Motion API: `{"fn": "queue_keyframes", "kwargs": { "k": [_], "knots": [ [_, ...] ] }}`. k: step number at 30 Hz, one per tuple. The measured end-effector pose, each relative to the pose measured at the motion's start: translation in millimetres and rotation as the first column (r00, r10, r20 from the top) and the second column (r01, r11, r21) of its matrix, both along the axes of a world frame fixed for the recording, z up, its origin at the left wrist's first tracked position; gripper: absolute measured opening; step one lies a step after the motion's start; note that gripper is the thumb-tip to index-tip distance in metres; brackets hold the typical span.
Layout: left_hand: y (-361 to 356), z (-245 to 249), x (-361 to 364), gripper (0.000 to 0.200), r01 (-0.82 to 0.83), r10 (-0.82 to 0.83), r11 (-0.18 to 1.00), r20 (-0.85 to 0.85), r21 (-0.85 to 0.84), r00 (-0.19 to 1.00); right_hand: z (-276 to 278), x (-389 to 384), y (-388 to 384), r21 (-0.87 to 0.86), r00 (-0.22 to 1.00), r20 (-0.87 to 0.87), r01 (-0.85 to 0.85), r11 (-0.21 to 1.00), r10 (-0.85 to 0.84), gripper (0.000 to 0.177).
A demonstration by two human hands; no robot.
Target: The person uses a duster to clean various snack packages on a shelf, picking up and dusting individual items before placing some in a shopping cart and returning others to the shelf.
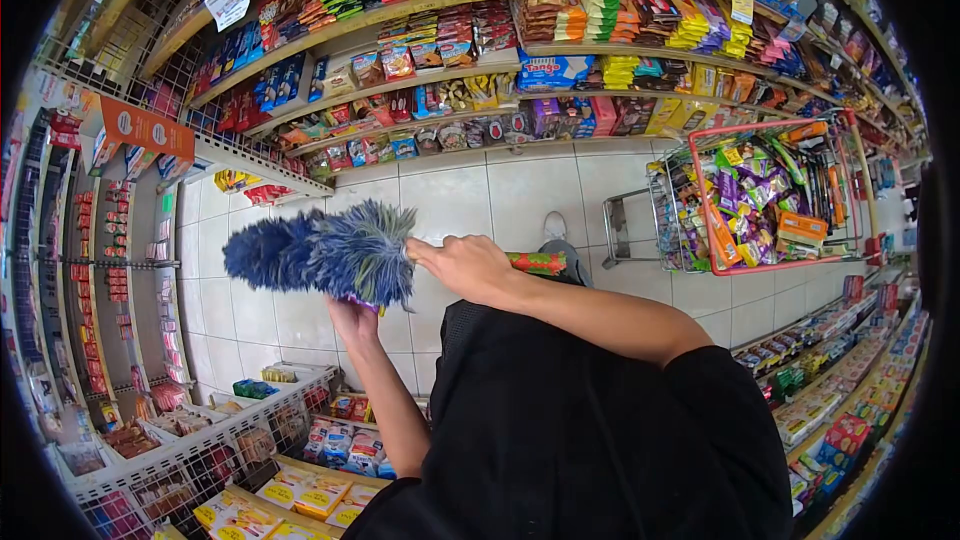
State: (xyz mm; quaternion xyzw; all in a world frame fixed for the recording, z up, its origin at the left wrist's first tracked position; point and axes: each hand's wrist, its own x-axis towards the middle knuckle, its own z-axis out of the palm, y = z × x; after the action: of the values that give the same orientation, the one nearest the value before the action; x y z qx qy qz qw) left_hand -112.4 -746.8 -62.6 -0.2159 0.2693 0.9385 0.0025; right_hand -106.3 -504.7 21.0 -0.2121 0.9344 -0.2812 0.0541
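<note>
My right hand (465, 265) is closed round the handle of a duster (330, 250) with fluffy blue and grey fibres. Behind that hand, the handle's red and green patterned end (537, 262) sticks out to the right. The duster's head points left and lies over the fingers of my left hand (355, 318). A sliver of a purple and yellow packet (372, 306) shows at my left hand, under the fibres. Most of the packet and the left fingertips are hidden by the duster.
Shelves of packaged snacks (440, 35) run along the far side. A red-rimmed shopping cart (770, 265) full of packets stands to the right. A wire-mesh rack (240, 440) is at lower left, and more shelves (840, 400) line the lower right. Tiled floor (450, 190) lies between.
</note>
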Motion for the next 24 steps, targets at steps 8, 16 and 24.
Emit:
{"fn": "queue_keyframes", "kwargs": {
  "k": [8,16,24],
  "knots": [
    [-1.0,21.6,-5.5,0.044,0.006,-0.004,0.999,-0.044,0.038,0.999,2.1,8.1,16.4,0.013,0.995,-0.036,-0.091,0.996,0.091,0.027],
    [3.9,-0.3,21.6,0.038,0.037,-0.034,0.983,-0.022,0.18,0.999,-13.2,-14.8,18.5,-0.092,0.99,0.007,0.143,0.985,-0.143,0.03],
    [-7.9,-3.3,5.1,0.039,0.008,-0.009,0.997,0.016,0.076,1.0,0.4,5.2,23.7,-0.139,0.992,-0.088,-0.104,0.985,0.092,0.026]
  ]
}}
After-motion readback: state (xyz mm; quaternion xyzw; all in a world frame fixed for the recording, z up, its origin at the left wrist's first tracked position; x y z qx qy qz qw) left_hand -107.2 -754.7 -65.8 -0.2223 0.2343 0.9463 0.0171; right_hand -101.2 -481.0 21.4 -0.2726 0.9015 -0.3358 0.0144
